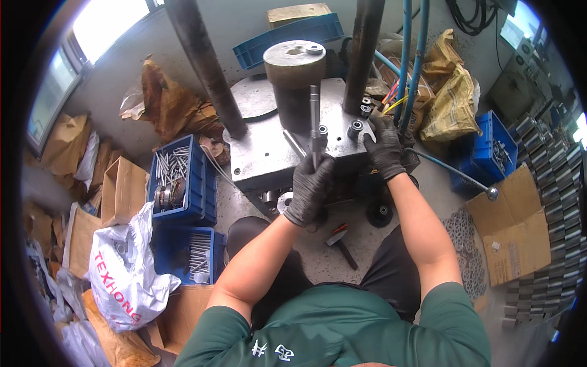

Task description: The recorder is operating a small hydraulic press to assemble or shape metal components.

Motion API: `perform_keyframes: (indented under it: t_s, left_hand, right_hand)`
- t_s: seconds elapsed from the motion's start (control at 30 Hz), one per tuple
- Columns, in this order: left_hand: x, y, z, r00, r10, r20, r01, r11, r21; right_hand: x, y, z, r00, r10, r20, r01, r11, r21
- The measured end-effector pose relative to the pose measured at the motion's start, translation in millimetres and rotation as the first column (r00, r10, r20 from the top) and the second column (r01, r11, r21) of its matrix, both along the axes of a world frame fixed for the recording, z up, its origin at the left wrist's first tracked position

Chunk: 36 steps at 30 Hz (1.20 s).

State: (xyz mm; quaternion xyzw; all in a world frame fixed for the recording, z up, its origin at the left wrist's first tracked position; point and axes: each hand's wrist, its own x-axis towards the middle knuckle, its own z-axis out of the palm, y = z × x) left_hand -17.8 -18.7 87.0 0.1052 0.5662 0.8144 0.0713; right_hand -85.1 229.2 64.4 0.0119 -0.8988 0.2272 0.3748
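My left hand [310, 188], in a dark grey glove, is closed round a metal shaft [315, 116] that stands upright, with its lower end hidden in the fist. At the right edge of the press table [260, 160] is my gloved right hand [386, 147], its fingers apart; nothing shows in its grip. Just left of those fingers lies a bearing [355, 127], and another bearing [365, 111] sits farther back. A further bearing [323, 131] is right behind the shaft. Left of it a loose metal rod [294, 144] rests on the table.
A thick steel cylinder [296, 79] rises between two dark columns [208, 67]. Blue crates [211, 183] of metal shafts stand at left, beside a white sack [125, 275]. A lever with a ball end [491, 193] juts out right. A hammer [345, 252] lies on the floor.
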Motion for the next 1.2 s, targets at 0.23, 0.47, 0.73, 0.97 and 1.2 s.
perform_keyframes:
  t_s: [0.23,0.47,0.73,0.97,1.2]
  left_hand:
    - [11.0,25.3,-12.8,0.982,-0.178,0.054,0.183,0.978,-0.097]
    - [7.1,31.0,-20.8,0.979,-0.169,0.112,0.179,0.98,-0.092]
    - [-0.1,27.1,-33.3,0.974,-0.203,0.103,0.209,0.977,-0.044]
    - [2.6,32.5,-35.8,0.977,-0.213,-0.025,0.192,0.92,-0.342]
    - [0.8,38.3,-40.1,0.978,-0.207,0.033,0.206,0.92,-0.334]
  right_hand:
    - [-22.6,-1.6,-19.3,0.99,0.135,-0.038,-0.132,0.99,0.054]
    - [-23.2,2.7,-24.0,0.987,0.155,-0.033,-0.154,0.987,0.036]
    - [5.4,-9.4,12.1,0.926,0.332,-0.181,-0.276,0.267,-0.923]
    - [41.0,-4.3,25.8,0.908,0.333,-0.254,-0.216,-0.147,-0.965]
    - [46.2,19.1,22.3,0.887,0.325,-0.329,-0.26,-0.236,-0.936]
